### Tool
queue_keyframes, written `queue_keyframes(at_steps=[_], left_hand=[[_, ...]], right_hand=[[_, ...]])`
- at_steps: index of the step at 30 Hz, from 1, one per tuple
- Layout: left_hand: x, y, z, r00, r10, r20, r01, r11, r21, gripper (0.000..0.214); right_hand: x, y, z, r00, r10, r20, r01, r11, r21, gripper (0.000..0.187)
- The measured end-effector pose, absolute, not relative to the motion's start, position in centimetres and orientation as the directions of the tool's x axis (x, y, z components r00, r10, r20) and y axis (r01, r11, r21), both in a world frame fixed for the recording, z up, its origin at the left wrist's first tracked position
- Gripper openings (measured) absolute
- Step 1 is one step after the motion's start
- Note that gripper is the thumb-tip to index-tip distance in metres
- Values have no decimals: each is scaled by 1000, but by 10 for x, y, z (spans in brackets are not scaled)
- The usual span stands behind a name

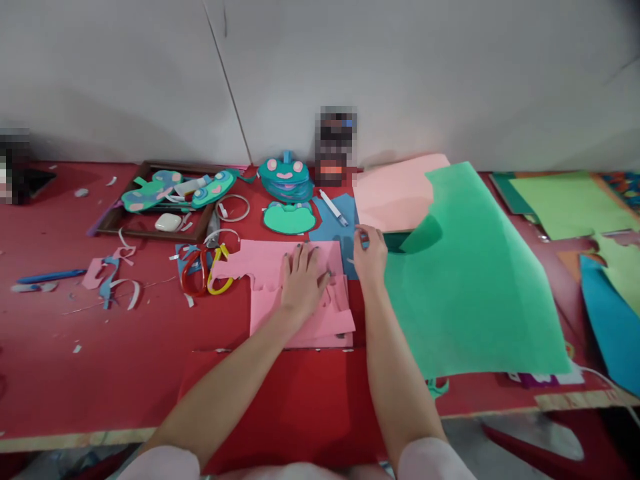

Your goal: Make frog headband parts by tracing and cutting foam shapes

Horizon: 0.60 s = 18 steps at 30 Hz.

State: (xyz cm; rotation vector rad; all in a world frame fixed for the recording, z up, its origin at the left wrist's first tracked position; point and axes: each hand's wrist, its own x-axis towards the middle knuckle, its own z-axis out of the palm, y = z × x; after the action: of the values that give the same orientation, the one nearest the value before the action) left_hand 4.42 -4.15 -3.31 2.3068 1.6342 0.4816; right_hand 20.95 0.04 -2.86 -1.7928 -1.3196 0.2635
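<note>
My left hand (302, 283) lies flat with its fingers spread on a stack of cut pink foam sheets (270, 317). The sheets have ragged, notched edges. Just to the right, my right hand (371, 253) is raised with its fingers curled into a pinch; whatever they grip is too small to make out. It is near a blue foam sheet (327, 230) with a white pen (333, 207) on it. Red-handled scissors (194, 270) and yellow-handled scissors (220, 270) lie left of the pink stack. A large green sheet (475, 293) spreads beside my right forearm.
Green frog-face foam pieces (285, 179) sit at the back, near a plain green shape (289, 218). A brown frame (150, 230) holds more pieces and a white case (169, 222). Scraps (107, 277) and a blue pen (51, 276) lie left; light-green sheets (575, 200) lie right.
</note>
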Motion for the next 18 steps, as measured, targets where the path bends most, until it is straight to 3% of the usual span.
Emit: queue_keyframes(at_steps=[7, 10, 12, 16, 18], left_hand=[[34, -25, -30, 153, 972, 179, 606, -235, 760, 35], [39, -34, -25, 326, 928, 183, 517, -337, 787, 34], [46, -42, -23, 457, 876, 155, 410, -362, 837, 44], [56, -43, -26, 312, 950, -12, 237, -66, 969, 44], [55, -35, -30, 218, 965, -147, 37, 142, 989, 34]], right_hand=[[202, 4, -40, 358, 889, 285, 625, -1, -781, 27], [202, 3, -40, 361, 889, 280, 635, -14, -773, 29], [200, 5, -37, 374, 891, 258, 647, -51, -761, 33], [192, 19, -27, 409, 900, 151, 703, -205, -681, 49], [187, 32, -25, 429, 891, 149, 745, -256, -616, 51]])
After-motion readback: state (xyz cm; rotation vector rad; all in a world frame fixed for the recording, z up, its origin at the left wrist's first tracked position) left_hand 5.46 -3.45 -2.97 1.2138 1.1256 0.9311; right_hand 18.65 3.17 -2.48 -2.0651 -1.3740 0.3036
